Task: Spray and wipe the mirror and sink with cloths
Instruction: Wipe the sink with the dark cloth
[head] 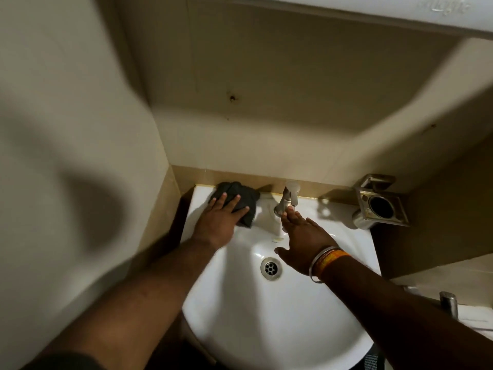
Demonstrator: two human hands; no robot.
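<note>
A white sink fills the lower middle of the view, with a round metal drain in its bowl. My left hand presses a dark crumpled cloth flat onto the sink's back left ledge, fingers straight. My right hand reaches over the bowl with fingers extended, fingertips just under the spout of the metal tap. It holds nothing. The bottom edge of the mirror cabinet shows at the top.
A metal wall-mounted holder with a dark round opening hangs right of the tap. A second metal fitting sticks out at the right edge. Beige tiled walls close in on the left and behind the sink.
</note>
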